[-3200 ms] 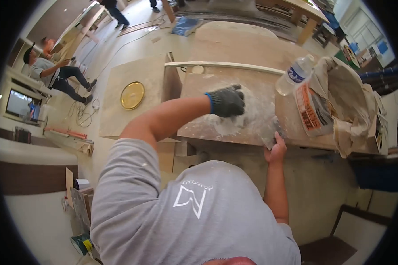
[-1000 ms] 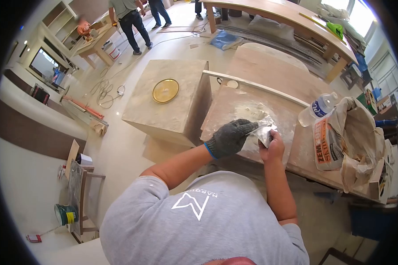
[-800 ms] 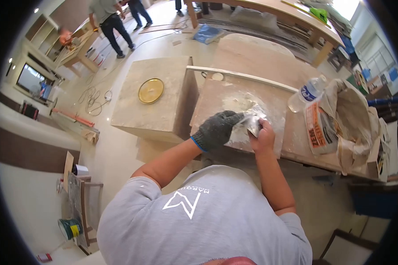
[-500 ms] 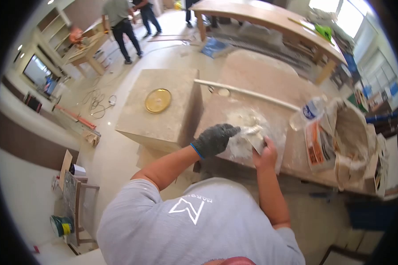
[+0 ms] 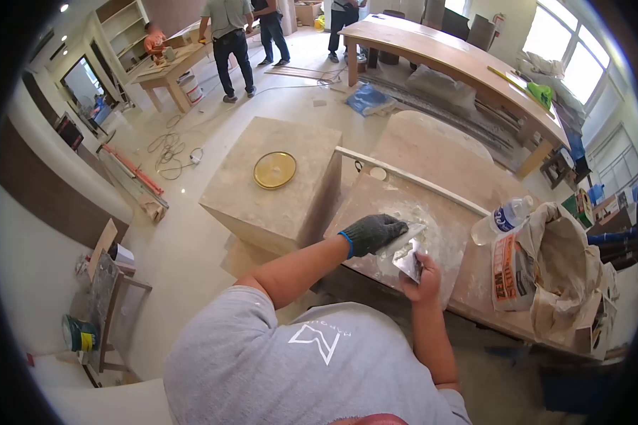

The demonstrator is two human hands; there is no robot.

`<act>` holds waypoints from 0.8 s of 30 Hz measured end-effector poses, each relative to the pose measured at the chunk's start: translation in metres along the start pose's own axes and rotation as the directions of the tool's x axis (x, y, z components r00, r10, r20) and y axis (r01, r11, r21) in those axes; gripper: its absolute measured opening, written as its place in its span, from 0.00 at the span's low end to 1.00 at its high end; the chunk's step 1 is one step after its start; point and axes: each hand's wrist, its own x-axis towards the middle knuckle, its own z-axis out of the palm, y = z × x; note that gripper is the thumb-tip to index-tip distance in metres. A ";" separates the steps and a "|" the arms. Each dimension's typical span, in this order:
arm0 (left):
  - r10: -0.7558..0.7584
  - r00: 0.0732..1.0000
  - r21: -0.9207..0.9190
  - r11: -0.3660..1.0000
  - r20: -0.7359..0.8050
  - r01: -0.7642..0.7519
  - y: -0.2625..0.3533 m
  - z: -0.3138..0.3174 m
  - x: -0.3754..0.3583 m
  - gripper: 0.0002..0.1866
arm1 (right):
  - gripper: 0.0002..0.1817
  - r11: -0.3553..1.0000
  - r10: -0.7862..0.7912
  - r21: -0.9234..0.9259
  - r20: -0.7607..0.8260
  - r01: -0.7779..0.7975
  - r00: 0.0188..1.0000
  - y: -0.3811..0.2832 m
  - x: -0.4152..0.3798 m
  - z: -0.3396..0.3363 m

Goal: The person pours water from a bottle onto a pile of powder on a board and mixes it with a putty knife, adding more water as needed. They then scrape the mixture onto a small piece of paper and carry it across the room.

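My left hand, in a dark glove with a blue cuff, is closed around a thin scraper, whose blade is partly hidden. Bare and closed, my right hand grips a metal putty knife with pale paste on its blade. The two tools are close together above a board smeared with whitish paste. Left of the board, a round golden lid lies on a dusty box-shaped block.
A long white strip crosses behind the paste. To the right are a water bottle and an open paper sack. Several people stand or work at the back near wooden tables. Cables lie on the floor at left.
The view has tilted, so the scene sits lower in it. My hands have shifted on the paste, and the putty knife's blade now shows more clearly, its face turned upward.
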 end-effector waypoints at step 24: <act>0.760 0.596 0.787 0.192 0.259 -0.586 0.000 0.043 0.013 0.20 | 0.18 0.142 -0.637 -0.984 -0.006 0.110 0.771 0.000 -0.014 -0.047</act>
